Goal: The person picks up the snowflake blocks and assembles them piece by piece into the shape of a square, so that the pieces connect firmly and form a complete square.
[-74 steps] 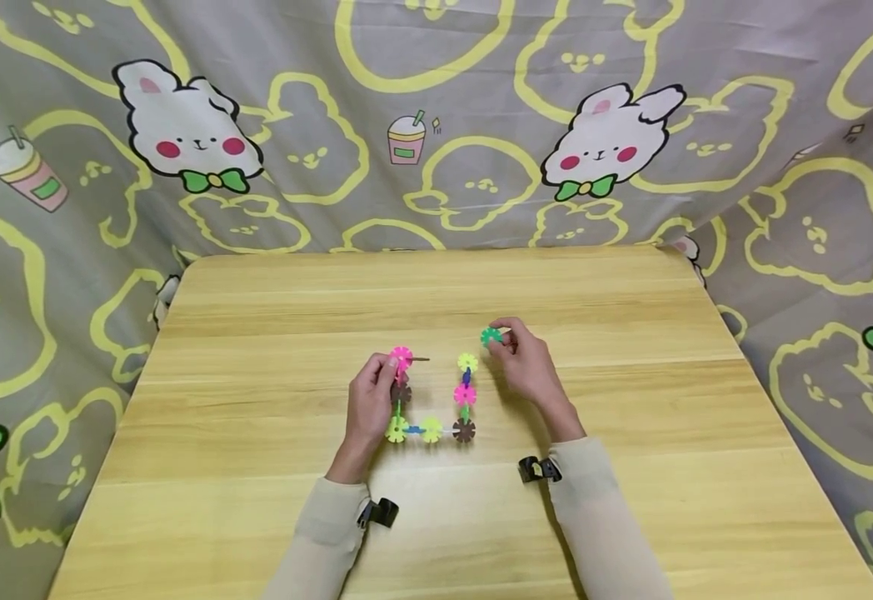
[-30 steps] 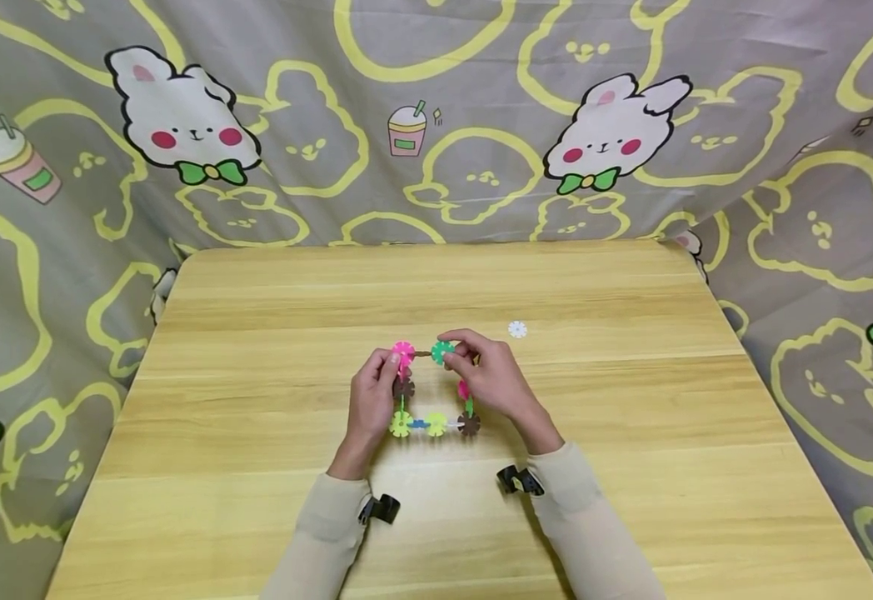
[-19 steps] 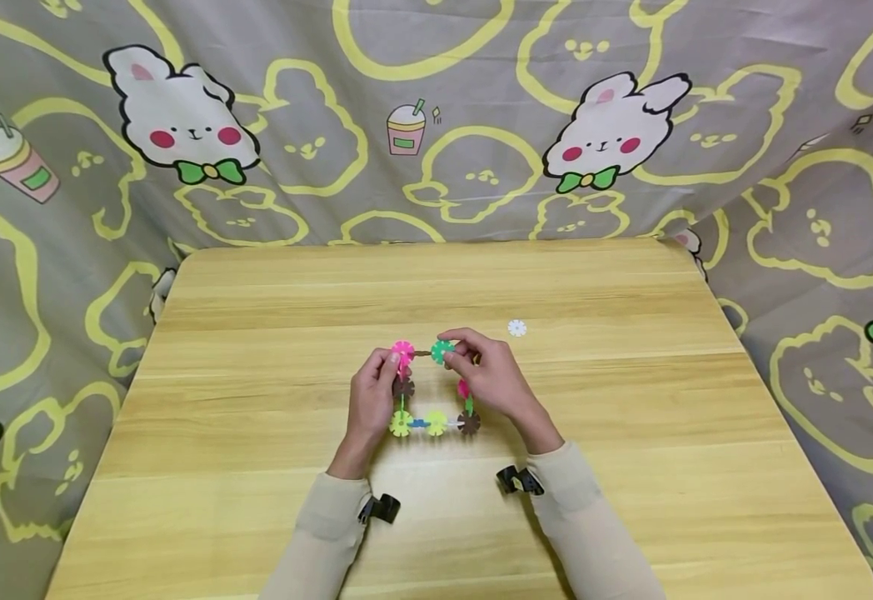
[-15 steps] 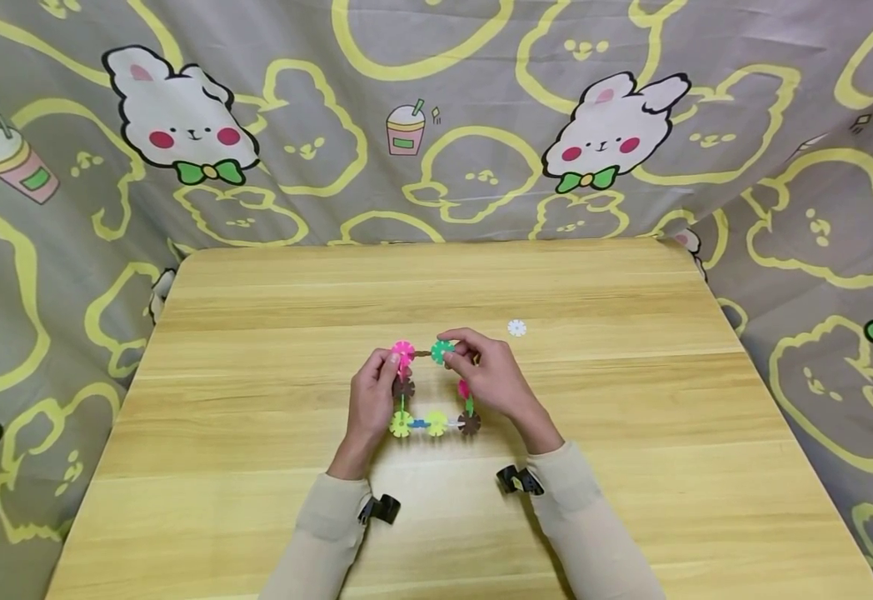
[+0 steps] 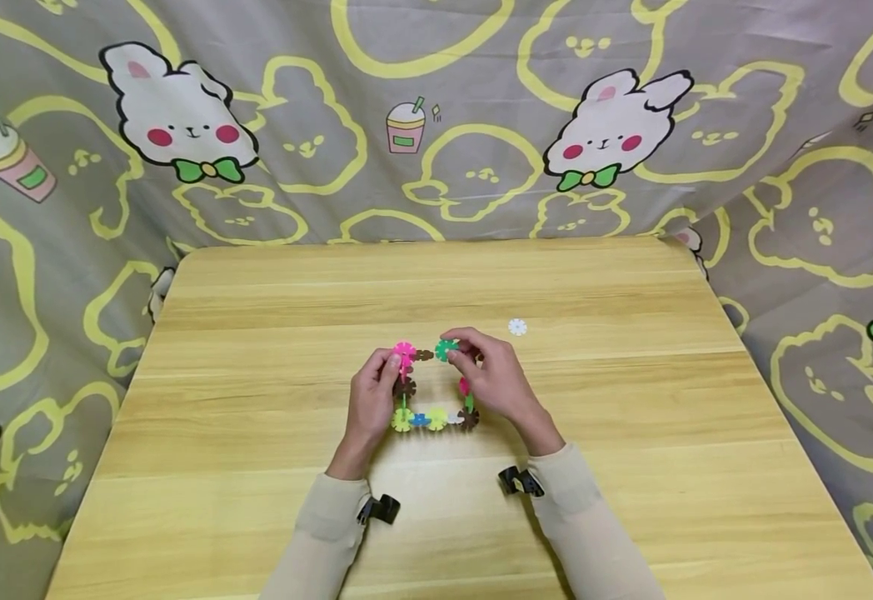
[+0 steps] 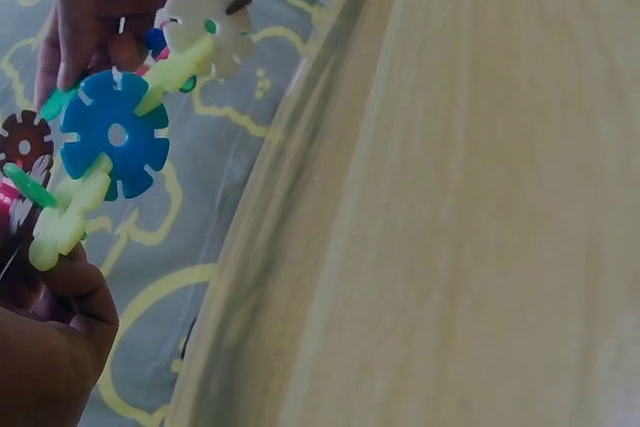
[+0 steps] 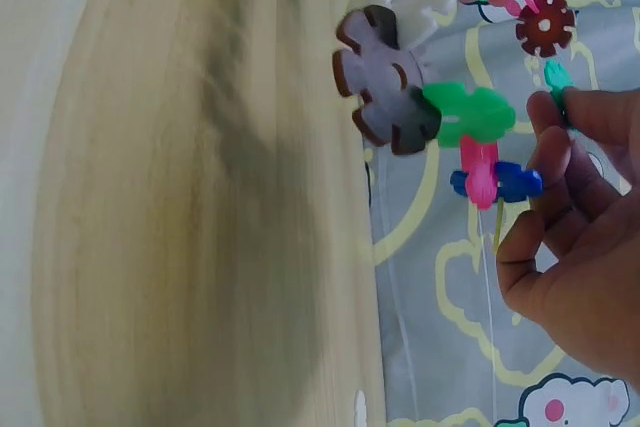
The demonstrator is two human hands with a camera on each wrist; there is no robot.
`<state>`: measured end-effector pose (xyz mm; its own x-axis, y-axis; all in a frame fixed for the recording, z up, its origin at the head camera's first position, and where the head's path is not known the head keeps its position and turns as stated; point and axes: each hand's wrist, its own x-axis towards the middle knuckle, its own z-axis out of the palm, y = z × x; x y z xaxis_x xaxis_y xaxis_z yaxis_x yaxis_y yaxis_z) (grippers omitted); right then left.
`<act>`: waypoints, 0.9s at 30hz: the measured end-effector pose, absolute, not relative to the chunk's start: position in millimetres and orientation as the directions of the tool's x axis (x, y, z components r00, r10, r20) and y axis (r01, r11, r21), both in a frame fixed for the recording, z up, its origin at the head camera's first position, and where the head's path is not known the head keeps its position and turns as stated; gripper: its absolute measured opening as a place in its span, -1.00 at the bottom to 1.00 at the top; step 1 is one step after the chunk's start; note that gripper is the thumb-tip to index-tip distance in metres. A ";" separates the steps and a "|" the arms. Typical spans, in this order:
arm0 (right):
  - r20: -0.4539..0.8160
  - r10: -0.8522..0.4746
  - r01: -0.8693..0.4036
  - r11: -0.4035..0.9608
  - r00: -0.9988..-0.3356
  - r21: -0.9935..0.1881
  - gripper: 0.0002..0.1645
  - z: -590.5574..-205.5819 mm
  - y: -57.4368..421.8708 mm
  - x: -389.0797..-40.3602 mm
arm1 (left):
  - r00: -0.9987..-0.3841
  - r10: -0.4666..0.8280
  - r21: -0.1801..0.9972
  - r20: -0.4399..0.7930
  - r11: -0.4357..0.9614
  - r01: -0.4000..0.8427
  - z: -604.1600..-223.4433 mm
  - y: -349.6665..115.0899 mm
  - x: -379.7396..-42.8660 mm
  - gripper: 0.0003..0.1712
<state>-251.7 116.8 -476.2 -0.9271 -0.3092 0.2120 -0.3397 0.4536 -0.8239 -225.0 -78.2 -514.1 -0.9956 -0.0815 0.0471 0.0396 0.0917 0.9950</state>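
A chain of linked snowflake building discs hangs between both hands in three sides of a square. My left hand pinches the pink disc at its far left corner; a brown disc juts rightward from that one. Between thumb and index finger, my right hand holds a green disc close to the brown disc's right edge. Other right-hand fingers curl by the chain's right side, partly hiding it. Yellow and blue discs link the near side, ending in a dark brown corner disc.
A loose white disc lies on the wooden table just beyond the right hand. Patterned curtains stand behind the table and at both sides. A black strap mount sits at each wrist.
The right hand has brought the green disc leftward to the brown disc, exposing the loose white disc. In the last half second the chain tilts and the green disc shifts slightly right.
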 end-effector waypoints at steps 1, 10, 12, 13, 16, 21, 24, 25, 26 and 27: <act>0.222 -0.309 -0.349 0.454 -0.925 -0.820 -0.73 -476.1 117.1 -251.7 | -0.995 -0.084 0.994 0.053 0.099 0.045 -514.1 -78.1 -225.0 -0.70; 0.245 -0.349 -0.393 0.458 -0.904 -0.797 -0.74 -475.6 116.2 -251.2 | -0.995 -0.086 0.993 0.058 0.109 0.049 -514.2 -77.7 -224.9 -0.69; 0.247 -0.347 -0.395 0.467 -0.905 -0.791 -0.73 -476.1 115.3 -250.9 | -0.995 -0.090 0.993 0.052 0.113 0.042 -513.9 -77.2 -224.5 -0.70; 0.249 -0.343 -0.396 0.472 -0.906 -0.788 -0.73 -476.4 114.7 -250.7 | -0.994 -0.095 0.992 0.052 0.124 0.040 -513.7 -76.9 -224.5 -0.70; 0.273 -0.319 -0.403 0.481 -0.908 -0.779 -0.73 -477.2 112.5 -250.0 | -0.994 -0.103 0.989 0.042 0.143 0.027 -513.0 -75.4 -223.7 -0.70; 0.314 -0.257 -0.404 0.508 -0.914 -0.761 -0.75 -480.5 108.5 -249.4 | -0.997 -0.080 0.994 0.005 0.110 -0.004 -512.9 -71.6 -222.9 -0.68; 0.317 -0.227 -0.390 0.524 -0.921 -0.757 -0.77 -481.6 106.6 -249.1 | -0.998 -0.064 0.996 -0.016 0.089 -0.022 -513.5 -69.7 -222.9 -0.67; 0.314 -0.221 -0.384 0.526 -0.924 -0.759 -0.77 -481.7 106.2 -249.0 | -0.998 -0.061 0.996 -0.024 0.086 -0.029 -513.7 -69.3 -223.0 -0.66; 0.307 -0.215 -0.375 0.527 -0.927 -0.763 -0.77 -481.8 105.8 -248.9 | -0.998 -0.060 0.995 -0.031 0.088 -0.036 -513.7 -69.3 -223.1 -0.66; 0.298 -0.210 -0.365 0.527 -0.931 -0.767 -0.77 -482.0 105.4 -248.8 | -0.998 -0.060 0.995 -0.036 0.090 -0.042 -514.1 -69.3 -223.2 -0.66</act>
